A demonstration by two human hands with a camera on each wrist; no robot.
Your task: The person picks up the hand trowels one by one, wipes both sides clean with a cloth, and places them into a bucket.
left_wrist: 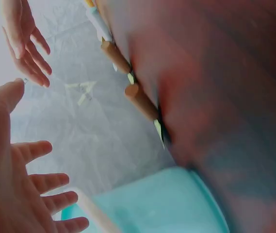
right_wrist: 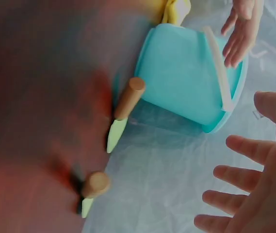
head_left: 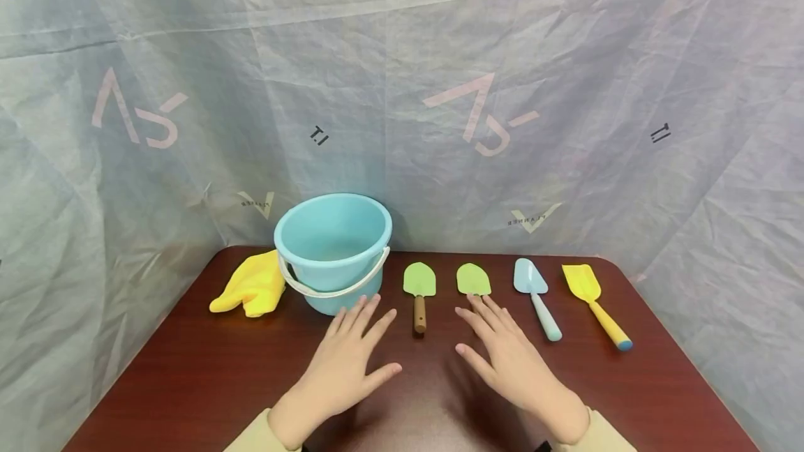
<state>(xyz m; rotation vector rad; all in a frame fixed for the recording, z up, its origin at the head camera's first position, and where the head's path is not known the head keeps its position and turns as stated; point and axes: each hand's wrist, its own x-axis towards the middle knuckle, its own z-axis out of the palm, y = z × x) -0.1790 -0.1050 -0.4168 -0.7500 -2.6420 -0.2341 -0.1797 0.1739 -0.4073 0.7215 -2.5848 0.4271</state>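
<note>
Sheet: hangs behind the table, limiting room at the back.
Table: bears everything in a rough row near its far edge.
Bucket: upright, left of centre; a careless push from the left hand could probably tip it or shove it into the glove.
Left hand: fingers spread wide, gripping nothing, before the bucket; whether fingertips touch it, I cannot tell.
Right hand: likewise spread and bare, hiding most of the right green trowel's handle.
Glove: yellow, just left of the bucket, which partly covers it and would obstruct a reach.
Yellow shovel: far right, lying slanted.
Blue trowel: between yellow shovel and right green trowel; a low sideways sweep might knock these.
Left green trowel: just right of the bucket; a sliding bucket could bump it.
Bail: white, drooped across the bucket's front; fingers might snag there.
</note>
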